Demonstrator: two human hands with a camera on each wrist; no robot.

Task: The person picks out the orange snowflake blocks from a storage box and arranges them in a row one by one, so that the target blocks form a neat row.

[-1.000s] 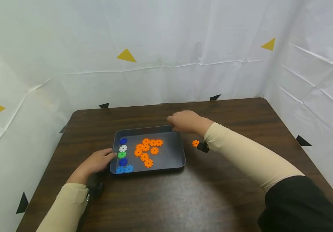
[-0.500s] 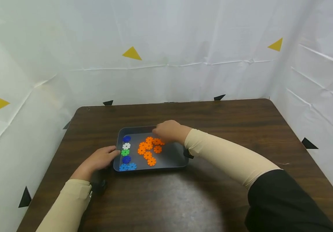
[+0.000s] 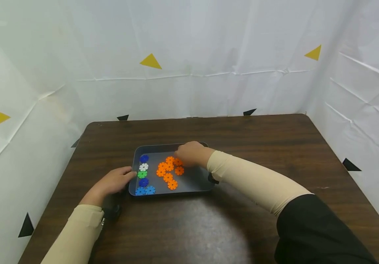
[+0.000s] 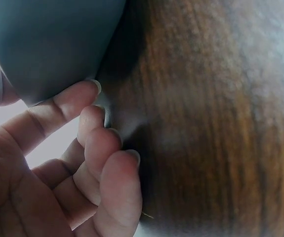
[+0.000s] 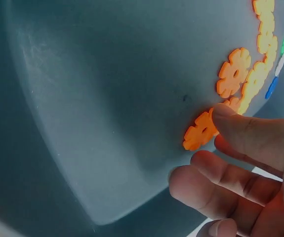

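Observation:
A grey tray (image 3: pixel 189 189) lies on the dark wooden table (image 3: pixel 258 146). It holds a cluster of orange toothed discs (image 3: pixel 168 172) and, along its left wall, a column of blue, white and green discs (image 3: pixel 143 174). My right hand (image 3: pixel 183 157) reaches into the tray's back right. Its thumb (image 5: pixel 248 131) lies on the edge of one orange disc (image 5: pixel 199 132) that rests on the tray floor (image 5: pixel 107 89), and the other fingers curl beside it. My left hand (image 3: pixel 127 175) holds the tray's left rim, with curled fingers (image 4: pixel 90 143) against the outer wall (image 4: pixel 48 44).
White sheeting with yellow and black triangles (image 3: pixel 150 61) closes in the table at the back and on both sides. Bare table surface lies in front of the tray and to its right. Small black wrist cameras (image 3: pixel 111 212) sit under both forearms.
My right hand moved left from the tray's back right corner to down inside the tray, onto an orange disc. The arm now covers the loose orange disc on the table. My left hand stayed put.

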